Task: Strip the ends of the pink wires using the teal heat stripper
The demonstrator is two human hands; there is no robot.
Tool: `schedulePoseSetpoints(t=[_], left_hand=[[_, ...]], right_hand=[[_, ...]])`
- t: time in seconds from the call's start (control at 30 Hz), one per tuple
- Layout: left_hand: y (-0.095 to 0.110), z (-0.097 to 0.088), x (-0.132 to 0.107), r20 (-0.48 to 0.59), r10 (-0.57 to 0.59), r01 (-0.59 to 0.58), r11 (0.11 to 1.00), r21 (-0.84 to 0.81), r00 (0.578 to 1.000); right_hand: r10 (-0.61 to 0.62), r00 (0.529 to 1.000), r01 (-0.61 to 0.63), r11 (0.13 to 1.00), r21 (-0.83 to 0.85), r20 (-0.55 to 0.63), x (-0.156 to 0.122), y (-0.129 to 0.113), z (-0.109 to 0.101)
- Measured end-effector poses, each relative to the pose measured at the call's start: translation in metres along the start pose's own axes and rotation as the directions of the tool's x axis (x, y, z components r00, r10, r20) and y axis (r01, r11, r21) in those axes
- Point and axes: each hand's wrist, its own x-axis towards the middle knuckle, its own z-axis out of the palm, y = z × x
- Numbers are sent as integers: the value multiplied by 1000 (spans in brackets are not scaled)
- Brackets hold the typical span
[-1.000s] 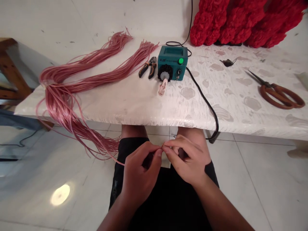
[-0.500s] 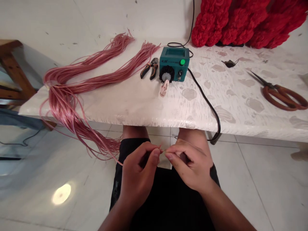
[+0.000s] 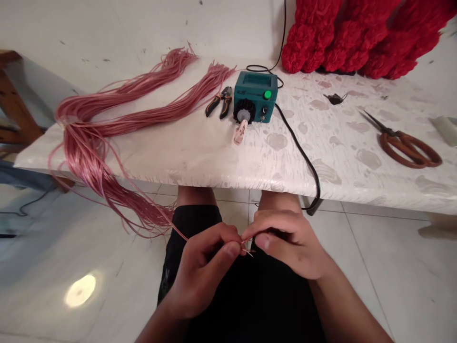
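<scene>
L hand (image 3: 205, 271), R hand (image 3: 289, 245) over lap, both grips narrow, pinching pink strand ends (image 3: 248, 248) at fingertips. Pink strand bundle (image 3: 87, 157) draped over counter (image 3: 250, 176) edge, one strand running down to hands; most of bundle untouched. Teal control box (image 3: 255, 97), pliers (image 3: 217, 102), scissors (image 3: 409, 150) lie apart on counter. Vs earlier frame: hands lower, ends poking out below pinch.
</scene>
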Motion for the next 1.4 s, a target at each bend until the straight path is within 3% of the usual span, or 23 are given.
schedulePoseSetpoints(t=[0.4,0.57,0.8,1.0,1.17,1.4], left_hand=[[4,1,-1,59,-87,84,995,56,994],[5,1,1,111,-73,63,994,86,991],[9,2,5,121,-45,18,976,216,992],[11,2,5,108,-66,31,952,305,992],[12,2,7,109,-44,6,946,325,993],[14,1,6,128,-83,39,947,318,988]], right_hand=[[19,1000,-19,1000,-8,7,-2,-4,0],[7,1000,-7,999,-44,5,-3,-7,-3],[-30,999,22,966,-258,-29,-2,-18,-8],[-59,997,71,926,-371,43,-2,-25,-12],[-31,994,66,937,-342,107,-2,-25,-12],[-55,998,57,964,-261,18,-4,-14,-13]])
